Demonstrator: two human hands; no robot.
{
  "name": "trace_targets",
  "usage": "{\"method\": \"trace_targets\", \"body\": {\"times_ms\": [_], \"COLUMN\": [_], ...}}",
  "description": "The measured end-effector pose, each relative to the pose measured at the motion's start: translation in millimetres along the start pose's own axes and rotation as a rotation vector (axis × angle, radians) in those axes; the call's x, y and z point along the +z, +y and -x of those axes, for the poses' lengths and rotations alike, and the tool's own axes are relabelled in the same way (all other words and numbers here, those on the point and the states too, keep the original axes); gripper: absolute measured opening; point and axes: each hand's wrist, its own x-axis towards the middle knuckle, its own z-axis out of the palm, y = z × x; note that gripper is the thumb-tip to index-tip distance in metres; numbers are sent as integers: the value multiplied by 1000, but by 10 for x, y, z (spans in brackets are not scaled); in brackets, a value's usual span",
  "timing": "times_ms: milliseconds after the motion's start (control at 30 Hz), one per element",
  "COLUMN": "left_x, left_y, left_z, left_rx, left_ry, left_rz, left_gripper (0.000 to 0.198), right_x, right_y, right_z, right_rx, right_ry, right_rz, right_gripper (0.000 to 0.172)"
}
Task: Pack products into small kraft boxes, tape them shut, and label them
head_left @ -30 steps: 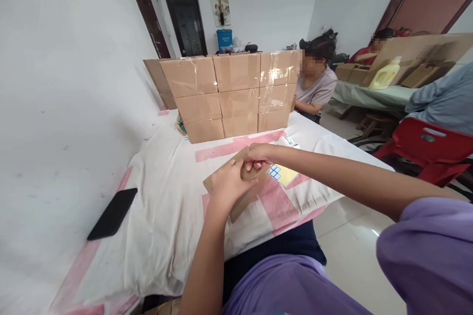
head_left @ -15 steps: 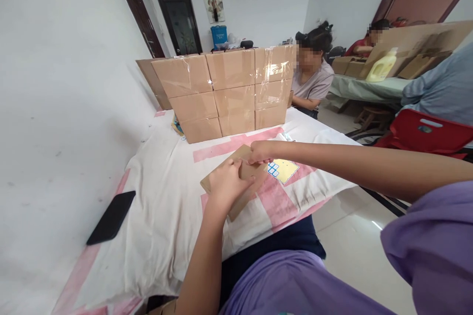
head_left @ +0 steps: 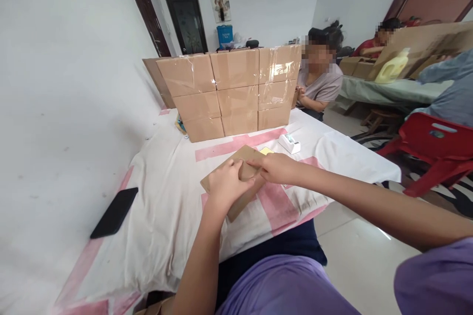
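Observation:
A flat brown cardboard box (head_left: 242, 202) lies at an angle on the cloth-covered table in front of me. My left hand (head_left: 229, 179) presses on its top, thumb spread away from the fingers. From the right, my right hand (head_left: 277, 167) reaches onto the same top, index finger and thumb forward and the other fingers curled. Whether a small thing sits between its fingertips is hidden. Part of a yellow sheet (head_left: 266, 150) peeks out behind my right hand. Just beyond lies a small white box-like object (head_left: 289, 143).
Taped cardboard boxes (head_left: 236, 93) form a stacked wall at the table's far side. A black phone-like slab (head_left: 114, 212) lies at the left edge by the wall. A person (head_left: 320, 83) sits beyond the boxes. At right stand a red chair (head_left: 436, 133) and a yellow jug (head_left: 392, 66).
My right hand has shifted slightly right and down, now covering most of the yellow sheet. The white object has come into fuller view. My left hand stays on the cardboard box.

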Motion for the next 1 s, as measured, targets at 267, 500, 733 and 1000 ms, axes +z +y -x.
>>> {"method": "trace_targets", "body": {"times_ms": [267,500,733,1000], "left_x": [-31,-192,161,1037], "left_y": [-49,-454,-437,151], "left_z": [23,150,403,533], "left_rx": [36,132,454,744], "left_ry": [-37,-27,464,426], "left_rz": [-37,-157,-164,81], "left_gripper": [65,44,36,15], "right_x": [43,260,857,972], "right_y": [134,1044,1302,1217], "right_z": [150,374,96,-132], "right_rx": [9,589,708,819], "right_ry": [88,149,41,-22], "right_rz": [-27,-221,-250,-264], "right_gripper": [55,33,54,47]}}
